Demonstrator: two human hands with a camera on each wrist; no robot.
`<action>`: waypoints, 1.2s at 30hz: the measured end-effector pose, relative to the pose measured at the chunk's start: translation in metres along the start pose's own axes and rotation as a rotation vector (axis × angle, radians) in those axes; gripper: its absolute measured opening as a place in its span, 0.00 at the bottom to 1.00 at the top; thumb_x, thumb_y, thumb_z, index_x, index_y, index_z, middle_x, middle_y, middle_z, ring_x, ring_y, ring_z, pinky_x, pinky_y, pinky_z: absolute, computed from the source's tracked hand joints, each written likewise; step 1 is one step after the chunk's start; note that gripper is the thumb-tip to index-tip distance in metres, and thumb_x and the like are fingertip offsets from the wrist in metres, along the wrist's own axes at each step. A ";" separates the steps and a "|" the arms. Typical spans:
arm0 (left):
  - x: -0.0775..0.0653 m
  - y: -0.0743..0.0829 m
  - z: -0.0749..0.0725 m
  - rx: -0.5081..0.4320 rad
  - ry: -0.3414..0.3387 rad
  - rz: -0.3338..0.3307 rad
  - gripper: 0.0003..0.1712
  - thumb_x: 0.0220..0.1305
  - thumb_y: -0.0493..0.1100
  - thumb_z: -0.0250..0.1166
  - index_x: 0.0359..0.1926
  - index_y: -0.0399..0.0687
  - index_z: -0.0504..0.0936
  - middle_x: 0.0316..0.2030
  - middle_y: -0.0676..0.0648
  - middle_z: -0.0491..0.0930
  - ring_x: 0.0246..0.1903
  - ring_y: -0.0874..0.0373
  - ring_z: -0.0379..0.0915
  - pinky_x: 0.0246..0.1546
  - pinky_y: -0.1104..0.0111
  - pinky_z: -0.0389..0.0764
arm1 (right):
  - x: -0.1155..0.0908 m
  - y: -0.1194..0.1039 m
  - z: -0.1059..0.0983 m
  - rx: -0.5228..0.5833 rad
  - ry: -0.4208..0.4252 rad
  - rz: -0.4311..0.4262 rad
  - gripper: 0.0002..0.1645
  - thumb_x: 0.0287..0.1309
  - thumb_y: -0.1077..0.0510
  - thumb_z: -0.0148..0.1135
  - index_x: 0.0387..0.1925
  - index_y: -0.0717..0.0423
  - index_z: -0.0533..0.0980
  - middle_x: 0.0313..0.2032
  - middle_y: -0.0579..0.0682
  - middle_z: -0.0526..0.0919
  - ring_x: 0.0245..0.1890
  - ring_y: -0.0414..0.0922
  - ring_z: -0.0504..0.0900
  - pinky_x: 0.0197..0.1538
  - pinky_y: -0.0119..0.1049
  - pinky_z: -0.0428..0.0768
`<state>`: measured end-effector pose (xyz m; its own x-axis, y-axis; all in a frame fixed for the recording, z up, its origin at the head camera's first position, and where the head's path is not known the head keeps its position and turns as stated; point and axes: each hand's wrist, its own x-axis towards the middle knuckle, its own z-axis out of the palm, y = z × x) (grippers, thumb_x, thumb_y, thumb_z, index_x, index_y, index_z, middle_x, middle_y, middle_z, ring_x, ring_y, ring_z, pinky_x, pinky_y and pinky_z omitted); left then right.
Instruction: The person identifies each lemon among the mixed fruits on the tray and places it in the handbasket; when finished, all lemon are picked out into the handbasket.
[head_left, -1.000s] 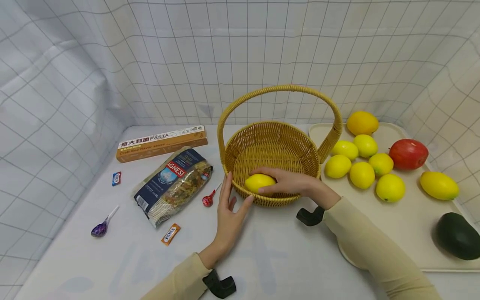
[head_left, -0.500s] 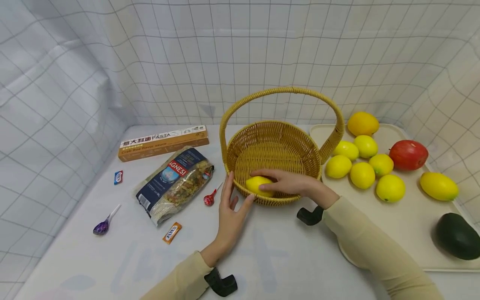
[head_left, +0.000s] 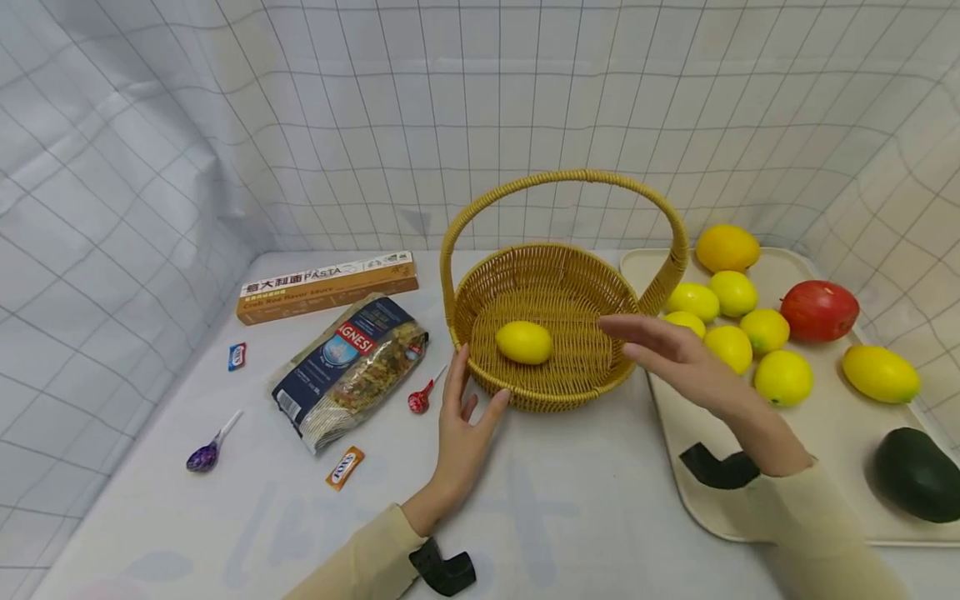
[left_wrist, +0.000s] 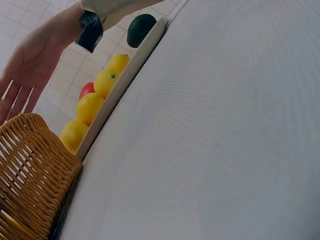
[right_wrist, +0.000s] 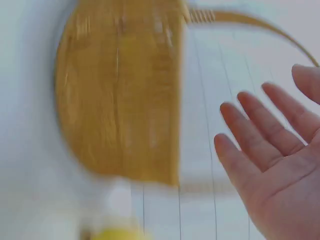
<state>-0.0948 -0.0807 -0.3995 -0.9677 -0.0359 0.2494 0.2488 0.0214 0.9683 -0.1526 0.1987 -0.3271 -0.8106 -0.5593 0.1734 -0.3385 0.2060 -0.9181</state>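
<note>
Head view, yellow lemon [head_left: 523, 342] in a wicker basket [head_left: 555, 267] at centre, left hand [head_left: 463, 446] just below, extended fingers touching its rim [head_left: 555, 397], right hand [head_left: 697, 371] at centre right, fingers straight, left wrist view, basket lower left, right wrist view, blurred basket upper left.

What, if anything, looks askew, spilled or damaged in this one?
Nothing plainly stands out. The round golden-brown wicker basket stands upright, the oval yellow lemon inside it shows no visible damage, and the blue-and-clear plastic pasta bag lies flat without visible spillage.
</note>
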 end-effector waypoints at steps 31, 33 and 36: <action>-0.002 0.011 0.001 -0.003 -0.003 -0.014 0.40 0.65 0.35 0.59 0.73 0.48 0.48 0.71 0.47 0.42 0.67 0.51 0.46 0.61 0.49 0.56 | -0.111 0.072 -0.077 -0.106 0.566 0.661 0.48 0.62 0.40 0.53 0.74 0.48 0.41 0.69 0.65 0.39 0.60 0.62 0.47 0.64 0.53 0.54; -0.002 0.011 0.002 0.000 -0.003 -0.009 0.40 0.65 0.35 0.59 0.73 0.48 0.48 0.71 0.47 0.42 0.67 0.51 0.46 0.61 0.49 0.56 | -0.111 0.062 -0.075 -0.095 0.580 0.615 0.46 0.64 0.43 0.53 0.74 0.46 0.42 0.71 0.60 0.40 0.60 0.56 0.49 0.63 0.39 0.60; -0.001 0.011 0.001 0.005 -0.001 0.003 0.40 0.65 0.35 0.59 0.73 0.47 0.48 0.71 0.47 0.42 0.67 0.50 0.46 0.61 0.48 0.56 | -0.105 0.040 -0.067 0.024 0.605 0.470 0.41 0.66 0.52 0.54 0.73 0.45 0.45 0.70 0.52 0.44 0.56 0.47 0.52 0.50 0.21 0.68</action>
<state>-0.0907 -0.0791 -0.3892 -0.9670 -0.0345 0.2526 0.2518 0.0265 0.9674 -0.1128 0.3195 -0.3587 -0.9894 0.1218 -0.0786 0.1114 0.2924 -0.9498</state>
